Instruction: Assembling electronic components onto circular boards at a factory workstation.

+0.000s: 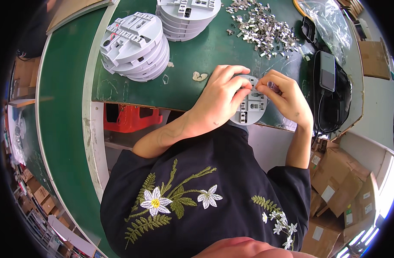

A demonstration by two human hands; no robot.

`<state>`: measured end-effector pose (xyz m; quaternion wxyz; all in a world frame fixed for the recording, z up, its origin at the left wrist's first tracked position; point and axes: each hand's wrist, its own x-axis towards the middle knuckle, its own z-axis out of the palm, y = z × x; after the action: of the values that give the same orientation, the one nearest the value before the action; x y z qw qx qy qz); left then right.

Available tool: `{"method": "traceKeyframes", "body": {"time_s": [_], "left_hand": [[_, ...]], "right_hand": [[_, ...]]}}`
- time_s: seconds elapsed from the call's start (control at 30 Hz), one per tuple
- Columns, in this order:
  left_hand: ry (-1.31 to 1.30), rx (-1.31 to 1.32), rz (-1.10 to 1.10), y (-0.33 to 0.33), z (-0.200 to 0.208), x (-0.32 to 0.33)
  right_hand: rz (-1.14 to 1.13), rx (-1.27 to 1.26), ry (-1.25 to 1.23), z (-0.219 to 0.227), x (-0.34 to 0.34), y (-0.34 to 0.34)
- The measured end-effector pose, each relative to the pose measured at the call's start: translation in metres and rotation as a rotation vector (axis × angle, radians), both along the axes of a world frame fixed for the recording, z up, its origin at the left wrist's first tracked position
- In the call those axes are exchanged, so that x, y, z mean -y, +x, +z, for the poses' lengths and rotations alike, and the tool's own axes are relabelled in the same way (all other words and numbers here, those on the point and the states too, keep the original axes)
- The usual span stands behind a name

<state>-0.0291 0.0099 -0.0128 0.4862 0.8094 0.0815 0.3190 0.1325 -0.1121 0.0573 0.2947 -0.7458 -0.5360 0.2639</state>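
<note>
A round grey plate (254, 108) lies on the surface (184, 60), between and under the left hand (222, 92), fingers bent, hold unclear, and right hand (290, 95), curled round a purple handle (273, 87).

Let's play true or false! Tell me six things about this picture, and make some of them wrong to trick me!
1. Two stacks of grey discs stand on the green table. True.
2. The shiny metal bits are packed in a box. False: they're scattered loose on the table.
3. The left hand is at a round grey disc. True.
4. The right hand is empty. False: it holds a purplish thing.
5. The black shirt has white flowers. True.
</note>
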Motion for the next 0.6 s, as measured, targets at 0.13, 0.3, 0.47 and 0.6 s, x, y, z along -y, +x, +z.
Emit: {"method": "traceKeyframes", "body": {"time_s": [0.13,0.3,0.47,0.6], "left_hand": [[-0.012,-0.003,-0.004,-0.0006,0.0006,0.0003],[-0.011,-0.021,-0.015,-0.0023,0.0025,-0.0017],[0.008,-0.039,-0.034,-0.0029,0.0038,-0.0039],[0.015,-0.042,-0.049,-0.0037,0.0044,-0.0049]], "right_hand": [[0.037,-0.016,-0.028,0.0026,-0.0007,0.0032],[0.057,-0.038,-0.057,0.0054,-0.0028,0.0035],[0.076,-0.066,-0.068,0.0047,-0.0052,0.0057],[0.091,-0.081,-0.076,0.0024,-0.0085,0.0084]]}}
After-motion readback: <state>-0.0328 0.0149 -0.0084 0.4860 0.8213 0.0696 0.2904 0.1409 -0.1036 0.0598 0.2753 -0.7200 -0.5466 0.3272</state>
